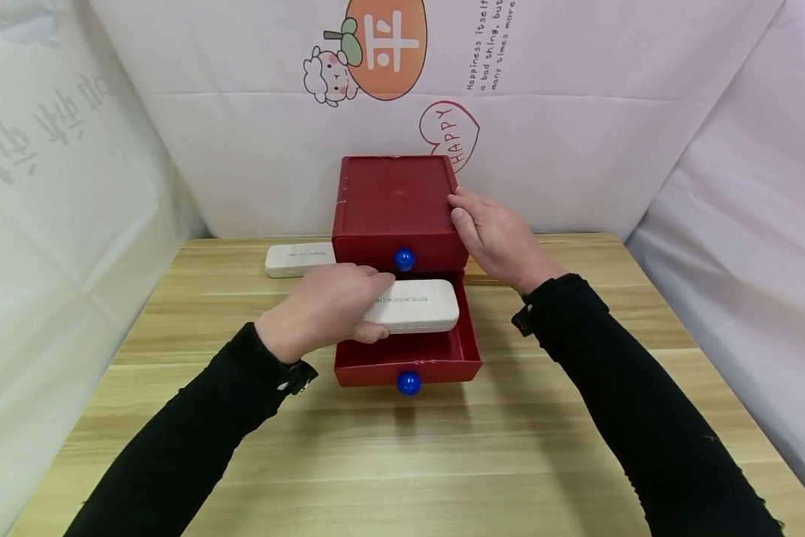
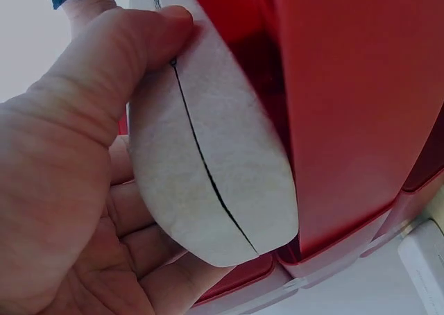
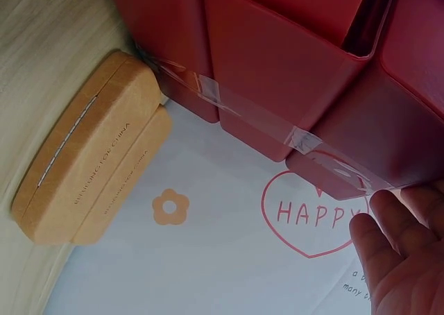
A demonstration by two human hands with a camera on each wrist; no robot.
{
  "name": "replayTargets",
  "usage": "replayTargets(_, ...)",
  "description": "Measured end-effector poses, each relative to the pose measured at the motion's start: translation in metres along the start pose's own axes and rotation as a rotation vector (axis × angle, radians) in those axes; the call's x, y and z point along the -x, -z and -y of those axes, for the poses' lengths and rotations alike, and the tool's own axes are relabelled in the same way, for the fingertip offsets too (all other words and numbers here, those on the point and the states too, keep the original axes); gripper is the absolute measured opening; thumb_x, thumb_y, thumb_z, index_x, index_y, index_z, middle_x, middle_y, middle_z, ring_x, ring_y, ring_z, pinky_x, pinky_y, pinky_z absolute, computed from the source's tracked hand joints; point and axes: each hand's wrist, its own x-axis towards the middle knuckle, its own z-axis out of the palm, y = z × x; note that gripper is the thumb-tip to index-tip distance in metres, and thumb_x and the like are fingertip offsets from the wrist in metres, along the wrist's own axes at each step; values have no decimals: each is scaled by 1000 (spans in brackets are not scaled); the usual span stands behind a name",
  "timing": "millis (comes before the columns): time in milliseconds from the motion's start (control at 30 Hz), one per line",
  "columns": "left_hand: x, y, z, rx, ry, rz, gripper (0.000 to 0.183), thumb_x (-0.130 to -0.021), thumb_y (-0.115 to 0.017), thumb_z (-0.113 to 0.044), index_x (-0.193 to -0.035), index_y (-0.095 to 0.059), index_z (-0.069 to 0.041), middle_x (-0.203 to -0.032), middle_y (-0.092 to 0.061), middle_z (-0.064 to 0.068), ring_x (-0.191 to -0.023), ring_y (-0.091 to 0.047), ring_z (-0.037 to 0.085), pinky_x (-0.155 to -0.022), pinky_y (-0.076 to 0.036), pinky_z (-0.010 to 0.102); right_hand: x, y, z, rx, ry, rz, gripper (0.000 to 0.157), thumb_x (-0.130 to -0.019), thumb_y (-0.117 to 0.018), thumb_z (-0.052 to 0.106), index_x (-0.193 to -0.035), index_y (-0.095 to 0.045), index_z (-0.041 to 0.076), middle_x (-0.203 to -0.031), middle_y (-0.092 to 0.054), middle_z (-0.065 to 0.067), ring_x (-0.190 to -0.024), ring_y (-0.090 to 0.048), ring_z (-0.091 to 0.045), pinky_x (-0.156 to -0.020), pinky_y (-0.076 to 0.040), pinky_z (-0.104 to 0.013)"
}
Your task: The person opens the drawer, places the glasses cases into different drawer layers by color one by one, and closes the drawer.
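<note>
My left hand [image 1: 338, 304] grips a white glasses case [image 1: 421, 306] between thumb and fingers, above the pulled-out lower drawer [image 1: 409, 373] of a small red drawer box [image 1: 397, 198]. In the left wrist view the case's dark lid seam [image 2: 201, 155] shows; the lid is closed. My right hand [image 1: 503, 237] touches the box's upper right edge, its fingers fairly straight. A blue round knob [image 1: 404, 259] marks the closed upper drawer, and another blue knob [image 1: 409, 383] the lower one.
A second white case [image 1: 299, 259] lies on the wooden table [image 1: 402, 470] behind and left of the box. Tan glasses-case shapes [image 3: 97, 148] show beside the box in the right wrist view. A printed white cloth [image 1: 241, 149] hangs behind, with more cloth at both sides.
</note>
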Motion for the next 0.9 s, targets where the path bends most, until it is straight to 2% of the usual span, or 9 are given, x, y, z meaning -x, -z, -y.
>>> replayTargets(333,-6,-4,-3,-3,-7,-22,57,-75,-78,-48,-111,-60,-7,-91,-64,3,-74,-55,14,-63,-53,28,1,-1,0,7,4,-3,61,-103,-26,47,-147,-45,9,-156,-38,-8,-142,-31,-18,-116,-29,-43)
replayTargets(633,-11,-14,-6,7,28,74,64,-79,-76,-46,-122,-55,-3,-102,-64,7,-84,-57,17,-79,-56,30,1,-1,0,6,-1,7,62,-103,-25,48,-148,-45,9,-156,-37,-8,-142,-31,-19,-116,-30,-44)
replayTargets(900,-15,-25,-4,-19,12,69,62,-81,-74,-45,-121,-56,-1,-100,-64,9,-84,-58,18,-79,-56,30,0,-1,0,6,0,10,62,-103,-25,48,-148,-44,9,-156,-36,-8,-143,-31,-20,-116,-29,-44)
